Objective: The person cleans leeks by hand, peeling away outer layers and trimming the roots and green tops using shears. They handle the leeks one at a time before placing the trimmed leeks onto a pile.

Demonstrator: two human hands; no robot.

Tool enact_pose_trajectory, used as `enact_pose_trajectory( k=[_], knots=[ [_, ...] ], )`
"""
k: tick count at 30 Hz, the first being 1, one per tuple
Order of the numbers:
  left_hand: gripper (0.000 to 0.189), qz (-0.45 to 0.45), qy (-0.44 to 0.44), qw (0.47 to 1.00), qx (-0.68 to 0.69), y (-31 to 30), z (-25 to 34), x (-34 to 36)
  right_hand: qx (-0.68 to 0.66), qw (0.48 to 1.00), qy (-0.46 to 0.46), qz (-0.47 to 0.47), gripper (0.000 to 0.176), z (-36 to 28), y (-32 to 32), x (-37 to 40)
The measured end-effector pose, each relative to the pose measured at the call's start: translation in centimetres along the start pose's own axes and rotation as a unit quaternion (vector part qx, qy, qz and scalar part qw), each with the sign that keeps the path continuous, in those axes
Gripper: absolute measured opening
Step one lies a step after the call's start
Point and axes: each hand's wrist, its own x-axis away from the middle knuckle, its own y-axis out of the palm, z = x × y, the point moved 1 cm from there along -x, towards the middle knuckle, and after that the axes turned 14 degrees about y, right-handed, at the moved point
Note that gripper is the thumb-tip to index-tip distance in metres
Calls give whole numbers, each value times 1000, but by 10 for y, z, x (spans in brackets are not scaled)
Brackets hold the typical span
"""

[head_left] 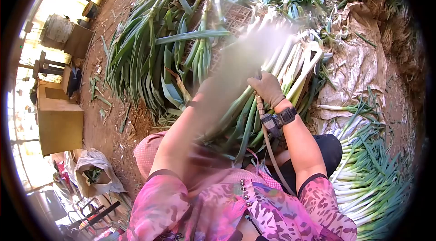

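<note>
My right hand [268, 88], in a tan glove, is closed around a hose nozzle, with the hose [271, 154] running down past the dark wrist device to my lap. My left hand [210, 87] is mostly lost in a pale smear across the middle of the view, so its fingers cannot be made out. Between and below both hands lie leeks [247, 118], green leaves toward my lap. Beyond the right hand, white leek stalks [297, 66] lie side by side.
Untrimmed leeks with roots [145, 46] are heaped at the left on a crate [236, 16]. Trimmed leeks [368, 186] lie at the lower right beside a crumpled sheet [356, 66]. A wooden box [60, 123] and an open sack [97, 173] stand on the left.
</note>
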Motion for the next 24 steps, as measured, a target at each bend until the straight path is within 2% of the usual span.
enact_pose_trajectory(
  k=[3,7,11,12,14,16,18,19,20,21,22,23,24],
  knots=[
    [44,-22,1,999,33,2,-11,1,84,995,-52,22,52,-2,8,11],
    [43,-19,8,999,49,6,-17,5,44,999,15,18,47,4,0,-7],
    [42,-10,15,998,61,13,-29,3,78,993,-17,89,48,10,-1,-34],
    [42,2,12,998,66,15,-29,4,78,994,-22,79,58,2,-6,-35],
    [42,3,-17,994,106,26,-47,1,110,990,-45,74,59,9,-6,-71],
    [41,-18,-67,982,175,44,-93,-7,128,988,-33,78,61,16,-10,-100],
    [39,4,-114,934,339,34,-111,-10,106,992,-58,41,62,23,-3,-106],
    [39,14,-137,898,417,31,-115,-11,93,995,-32,13,62,7,-9,-76],
    [38,15,-13,939,343,9,-78,-5,80,997,-5,-13,62,-12,-16,-43],
    [38,36,112,963,242,-14,-39,2,91,995,-39,-16,57,-19,-9,-15],
    [38,77,219,962,144,-37,1,10,124,990,-53,-51,55,-17,-1,6],
    [38,57,180,965,181,-30,-15,6,156,982,-67,-85,53,-16,4,19],
    [38,40,138,965,217,-24,-31,3,133,987,-50,-78,52,-16,4,25]
  ],
)
